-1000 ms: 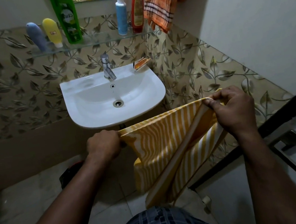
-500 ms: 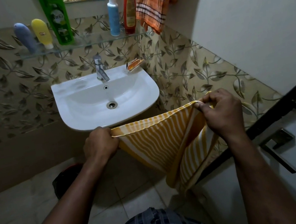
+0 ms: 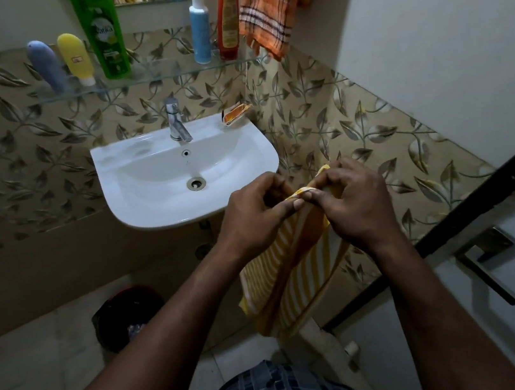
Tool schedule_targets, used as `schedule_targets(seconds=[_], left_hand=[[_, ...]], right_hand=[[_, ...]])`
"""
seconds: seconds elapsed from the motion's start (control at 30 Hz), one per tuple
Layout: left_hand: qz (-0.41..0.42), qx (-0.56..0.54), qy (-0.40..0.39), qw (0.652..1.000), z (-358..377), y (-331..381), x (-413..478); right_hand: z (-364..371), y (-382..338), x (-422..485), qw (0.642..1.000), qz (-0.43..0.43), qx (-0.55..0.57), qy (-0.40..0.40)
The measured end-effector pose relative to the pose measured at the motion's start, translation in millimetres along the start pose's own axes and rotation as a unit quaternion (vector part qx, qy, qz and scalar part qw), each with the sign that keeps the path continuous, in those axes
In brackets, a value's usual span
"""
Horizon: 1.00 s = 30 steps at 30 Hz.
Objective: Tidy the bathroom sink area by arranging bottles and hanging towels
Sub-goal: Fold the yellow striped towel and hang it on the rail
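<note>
The yellow striped towel (image 3: 294,272) hangs in the air in front of the person, just beside the right front edge of the white sink (image 3: 151,207) and below the level of its rim, and it touches nothing else that I can see. Both hands hold it at its top edge, and they meet there, thumb against thumb. I think the purpose is to lay the two upper corners one on the other, so that the cloth folds in half lengthwise before hanging. The left hand (image 3: 251,209) has its fingers (image 3: 276,182) curled and pinches the edge between thumb and fingertips. The right hand (image 3: 358,209) does the same from the other side, its fingers (image 3: 322,191) bent tightly over the fold. Only a small piece of cloth shows between them, and the rest falls down in a narrow doubled strip. On the glass shelf (image 3: 164,75) the bottles stand upright in a row, among them a green shampoo bottle (image 3: 102,34) and a red bottle (image 3: 228,22). An orange checked towel (image 3: 271,9) already hangs at the right end of the shelf, so the yellow one probably belongs near it.
</note>
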<state>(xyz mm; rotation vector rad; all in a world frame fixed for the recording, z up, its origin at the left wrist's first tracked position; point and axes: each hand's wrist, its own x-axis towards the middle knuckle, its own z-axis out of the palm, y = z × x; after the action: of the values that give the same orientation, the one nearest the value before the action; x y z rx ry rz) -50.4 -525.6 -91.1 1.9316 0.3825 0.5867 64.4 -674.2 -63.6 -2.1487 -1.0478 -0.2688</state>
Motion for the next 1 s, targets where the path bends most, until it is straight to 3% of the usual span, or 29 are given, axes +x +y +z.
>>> schedule_targets(seconds=[0.17, 0.4, 0.6, 0.67, 0.77, 0.87, 1.0], left_hand=[[-0.012, -0.004, 0.006, 1.000, 2, -5, -5], [-0.147, -0.170, -0.121, 0.967, -8, -15, -7], [-0.143, -0.204, -0.120, 0.961, -9, -12, -11], [-0.125, -0.161, -0.091, 0.975, -13, -10, -10], [-0.060, -0.015, -0.070, 0.996, -22, -4, -7], [0.025, 0.130, -0.079, 0.988, -32, 2, -2], [0.082, 0.193, -0.079, 0.975, -42, 4, 5]], right_hand=[[0, -1, -5, 1.000, 0.015, 0.003, 0.006], [-2, -3, -4, 1.000, 0.026, 0.013, 0.007], [-1, -4, -3, 1.000, 0.025, 0.004, 0.007], [-1, 0, -3, 1.000, 0.022, 0.003, -0.007], [0, 4, -3, 0.997, 0.037, 0.005, -0.067], [1, 6, -3, 0.989, 0.057, 0.046, -0.132], [3, 5, -4, 0.970, 0.084, 0.151, -0.169]])
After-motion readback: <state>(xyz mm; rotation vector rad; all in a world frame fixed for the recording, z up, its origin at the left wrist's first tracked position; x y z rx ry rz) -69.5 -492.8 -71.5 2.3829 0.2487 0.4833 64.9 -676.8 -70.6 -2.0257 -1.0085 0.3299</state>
